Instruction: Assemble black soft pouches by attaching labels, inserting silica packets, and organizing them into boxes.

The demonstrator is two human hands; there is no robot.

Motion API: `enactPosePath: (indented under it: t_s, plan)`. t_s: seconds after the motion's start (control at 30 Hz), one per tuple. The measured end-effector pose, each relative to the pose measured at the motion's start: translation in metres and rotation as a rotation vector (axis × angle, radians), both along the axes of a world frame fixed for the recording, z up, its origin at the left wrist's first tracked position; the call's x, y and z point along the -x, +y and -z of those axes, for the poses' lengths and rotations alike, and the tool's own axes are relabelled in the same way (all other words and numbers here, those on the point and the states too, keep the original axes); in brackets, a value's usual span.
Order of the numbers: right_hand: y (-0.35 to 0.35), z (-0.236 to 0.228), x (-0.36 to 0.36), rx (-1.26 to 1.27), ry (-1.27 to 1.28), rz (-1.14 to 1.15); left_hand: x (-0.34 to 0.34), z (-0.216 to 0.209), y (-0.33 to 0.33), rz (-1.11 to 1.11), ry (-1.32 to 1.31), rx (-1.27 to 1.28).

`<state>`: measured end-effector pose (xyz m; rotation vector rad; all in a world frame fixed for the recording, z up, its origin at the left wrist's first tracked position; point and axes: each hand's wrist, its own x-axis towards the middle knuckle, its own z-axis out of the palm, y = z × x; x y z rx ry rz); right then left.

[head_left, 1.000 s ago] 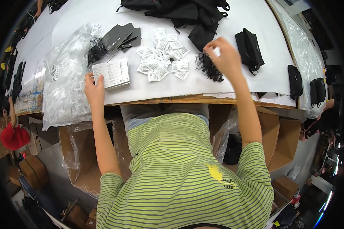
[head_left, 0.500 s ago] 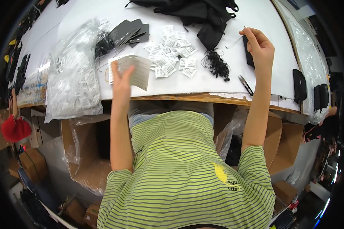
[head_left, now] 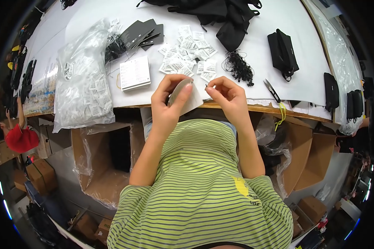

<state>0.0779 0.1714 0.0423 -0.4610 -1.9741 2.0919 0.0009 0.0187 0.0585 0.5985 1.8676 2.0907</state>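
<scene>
Above the table's front edge, my left hand (head_left: 170, 99) is closed on a pale card (head_left: 190, 99), gripped between thumb and fingers. Facing it, my right hand (head_left: 230, 97) pinches a small dark thing at its fingertips, too small to name. The two hands are a short gap apart. Beyond my left hand lies a stack of white printed cards (head_left: 135, 73). A loose pile of small white printed packets or labels (head_left: 183, 52) spreads just past my hands. To its right sits a tangle of black cords (head_left: 240, 72).
A clear bag of white labels (head_left: 83, 83) hangs over the front edge at left, near dark grey cards (head_left: 139, 33). Thread snips (head_left: 272, 90), a black pouch (head_left: 282, 54) and black fabric items (head_left: 220, 16) lie on the table. Open cartons (head_left: 99, 166) stand below.
My left hand has come from the card stack toward the middle with one card. My right hand has moved left and nearer from beside the black pouch, which now shows fully.
</scene>
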Motion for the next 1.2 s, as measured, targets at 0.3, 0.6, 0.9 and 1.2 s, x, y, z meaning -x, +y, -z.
enactPosePath:
  t_s: [0.3, 0.6, 0.9, 1.2]
  plan:
    - [-0.001, 0.008, -0.011, 0.009, -0.038, -0.036, -0.006, 0.006, 0.000, 0.006, -0.111, -0.028]
    - [-0.004, 0.003, -0.012, -0.017, 0.036, 0.017, -0.013, -0.004, 0.000, 0.180, -0.039, 0.037]
    - [-0.010, -0.022, -0.011, -0.373, 0.154, 0.107, -0.014, 0.005, 0.004, 0.180, 0.232, 0.097]
    - [-0.012, -0.020, -0.009, -0.469, 0.232, 0.160, -0.015, -0.007, 0.002, 0.165, 0.249, 0.057]
